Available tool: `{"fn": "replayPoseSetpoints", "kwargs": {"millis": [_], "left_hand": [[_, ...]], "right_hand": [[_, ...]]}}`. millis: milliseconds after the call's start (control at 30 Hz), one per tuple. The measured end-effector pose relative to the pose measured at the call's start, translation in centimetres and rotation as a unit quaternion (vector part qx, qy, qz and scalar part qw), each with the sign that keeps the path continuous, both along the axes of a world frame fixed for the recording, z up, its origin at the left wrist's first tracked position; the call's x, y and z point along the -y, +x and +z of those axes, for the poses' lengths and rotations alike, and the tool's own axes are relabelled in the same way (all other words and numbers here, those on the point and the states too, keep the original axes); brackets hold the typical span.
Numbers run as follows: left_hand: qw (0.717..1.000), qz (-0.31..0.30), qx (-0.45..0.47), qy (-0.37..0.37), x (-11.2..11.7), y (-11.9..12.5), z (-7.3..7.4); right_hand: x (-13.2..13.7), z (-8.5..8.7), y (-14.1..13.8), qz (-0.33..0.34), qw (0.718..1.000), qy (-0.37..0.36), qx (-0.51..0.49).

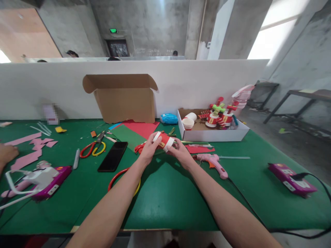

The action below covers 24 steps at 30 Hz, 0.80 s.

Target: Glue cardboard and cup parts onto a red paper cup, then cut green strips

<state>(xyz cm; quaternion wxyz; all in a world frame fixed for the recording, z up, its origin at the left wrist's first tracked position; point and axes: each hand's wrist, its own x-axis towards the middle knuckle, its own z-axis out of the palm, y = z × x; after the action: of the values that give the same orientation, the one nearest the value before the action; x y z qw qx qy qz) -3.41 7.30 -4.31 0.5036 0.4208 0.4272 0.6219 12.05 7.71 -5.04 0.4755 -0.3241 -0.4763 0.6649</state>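
A paper cup (164, 141) wrapped in red, with white ends and a small gold label, lies tilted sideways between my hands above the green table. My left hand (149, 148) closes on its left end. My right hand (181, 153) grips its right end with the fingertips. Just behind the cup are green folded-paper springs (172, 132), and something red lies partly hidden by my left hand. Beside my right hand rests a pink glue gun (211, 159), a clear stick standing out of its back. Scissors (117, 179) with red and yellow handles are partly covered by my left forearm.
At the back right, a white box (213, 135) holds cups and paper figures. An open cardboard box (125, 103) leans against the partition. A phone (113, 156), more scissors (94, 146) and purple power strips (292, 179) lie about. Another person's hand (7, 154) is at far left.
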Motion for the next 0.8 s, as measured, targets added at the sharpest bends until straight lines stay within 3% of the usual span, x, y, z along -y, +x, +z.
{"fn": "replayPoseSetpoints", "kwargs": {"millis": [233,500,633,800], "left_hand": [[1.000,-0.008,-0.011,0.006,0.1,-0.1,0.3],[1.000,-0.018,-0.001,0.006,0.3,0.0,0.7],[0.999,-0.002,-0.007,0.033,0.3,-0.1,0.8],[0.997,-0.003,-0.034,0.065,0.5,-0.3,0.8]], "right_hand": [[-0.1,-0.4,-0.1,-0.016,0.997,0.070,0.043],[0.0,0.1,0.2,-0.011,0.996,0.082,0.043],[0.4,0.6,0.2,0.011,0.998,0.049,0.024],[0.4,1.1,0.5,0.101,0.992,-0.068,-0.042]]}}
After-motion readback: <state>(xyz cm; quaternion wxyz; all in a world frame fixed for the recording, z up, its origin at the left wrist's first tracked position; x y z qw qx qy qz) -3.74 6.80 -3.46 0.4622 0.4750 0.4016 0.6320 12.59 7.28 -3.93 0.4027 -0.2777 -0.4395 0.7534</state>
